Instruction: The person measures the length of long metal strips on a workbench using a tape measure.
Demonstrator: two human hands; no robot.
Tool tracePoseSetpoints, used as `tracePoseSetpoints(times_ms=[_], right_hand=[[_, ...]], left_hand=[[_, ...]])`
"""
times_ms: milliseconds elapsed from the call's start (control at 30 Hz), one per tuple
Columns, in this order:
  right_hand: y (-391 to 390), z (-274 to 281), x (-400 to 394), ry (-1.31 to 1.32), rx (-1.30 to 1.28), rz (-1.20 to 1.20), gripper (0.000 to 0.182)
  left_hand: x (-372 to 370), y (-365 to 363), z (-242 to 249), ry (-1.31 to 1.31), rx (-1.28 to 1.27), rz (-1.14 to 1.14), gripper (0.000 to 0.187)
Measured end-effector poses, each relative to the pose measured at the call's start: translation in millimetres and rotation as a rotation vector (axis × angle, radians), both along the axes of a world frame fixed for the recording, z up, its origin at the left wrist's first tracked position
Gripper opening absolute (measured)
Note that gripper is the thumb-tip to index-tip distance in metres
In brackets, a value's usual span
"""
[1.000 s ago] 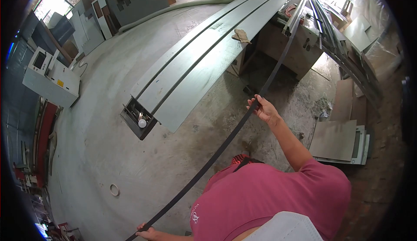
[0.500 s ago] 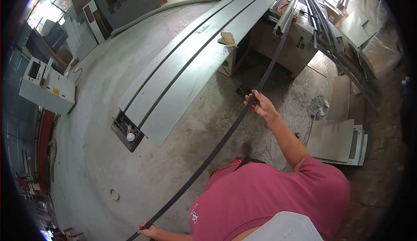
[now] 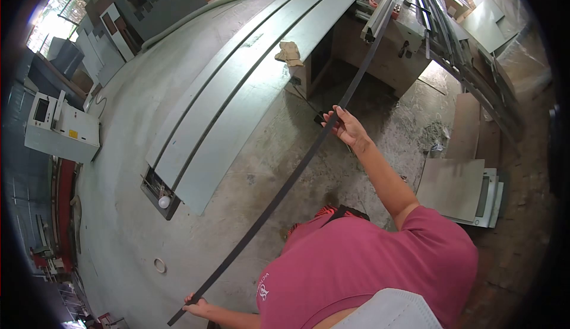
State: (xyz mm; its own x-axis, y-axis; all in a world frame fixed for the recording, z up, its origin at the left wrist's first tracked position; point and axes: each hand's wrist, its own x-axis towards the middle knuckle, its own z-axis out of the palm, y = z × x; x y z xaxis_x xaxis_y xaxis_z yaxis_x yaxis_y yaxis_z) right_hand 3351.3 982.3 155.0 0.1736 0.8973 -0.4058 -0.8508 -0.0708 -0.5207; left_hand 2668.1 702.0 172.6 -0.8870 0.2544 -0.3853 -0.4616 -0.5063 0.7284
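Observation:
A long, narrow dark strip (image 3: 261,219) runs diagonally across the head view, from its free end at bottom left up to a pale metal rail at the top. My left hand (image 3: 197,306) grips it close to that lower end, fingers closed around it. Farther up, my right hand (image 3: 347,128) holds the same strip between thumb and fingers, arm stretched forward. The strip looks nearly straight between both hands. Its far end meets or overlaps the end of the metal rail (image 3: 380,20).
Left of the strip stands a long sliding table (image 3: 237,91) with brown scrap (image 3: 289,53) on it. A white control cabinet (image 3: 62,130) stands far left. A ring (image 3: 160,265) lies on the floor. Metal profiles (image 3: 442,26) and stacked panels (image 3: 450,189) are on the right.
The strip has gone from slightly bowed to nearly straight, and its lower end has come into view. Both hands have moved slightly up and left in view; the surroundings shifted as my head turned.

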Motion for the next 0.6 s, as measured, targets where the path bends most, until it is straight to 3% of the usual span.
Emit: tracePoseSetpoints(times_ms=[133, 300, 600], right_hand=[[16.6, -2.7, 23.3, 0.010, 0.035, 0.001, 0.016], [42.3, -10.1, 62.9, 0.019, 0.058, -0.012, 0.016], [92.3, -19.4, 129.1, -0.083, 0.119, -0.004, 0.017]], left_hand=[[34.5, 26.5, 8.9, -0.028, -0.021, -0.022, 0.060], [46.8, 53.8, -28.8, -0.040, 0.020, -0.093, 0.060], [131.0, 126.4, -12.4, -0.022, 0.026, -0.091, 0.059]])
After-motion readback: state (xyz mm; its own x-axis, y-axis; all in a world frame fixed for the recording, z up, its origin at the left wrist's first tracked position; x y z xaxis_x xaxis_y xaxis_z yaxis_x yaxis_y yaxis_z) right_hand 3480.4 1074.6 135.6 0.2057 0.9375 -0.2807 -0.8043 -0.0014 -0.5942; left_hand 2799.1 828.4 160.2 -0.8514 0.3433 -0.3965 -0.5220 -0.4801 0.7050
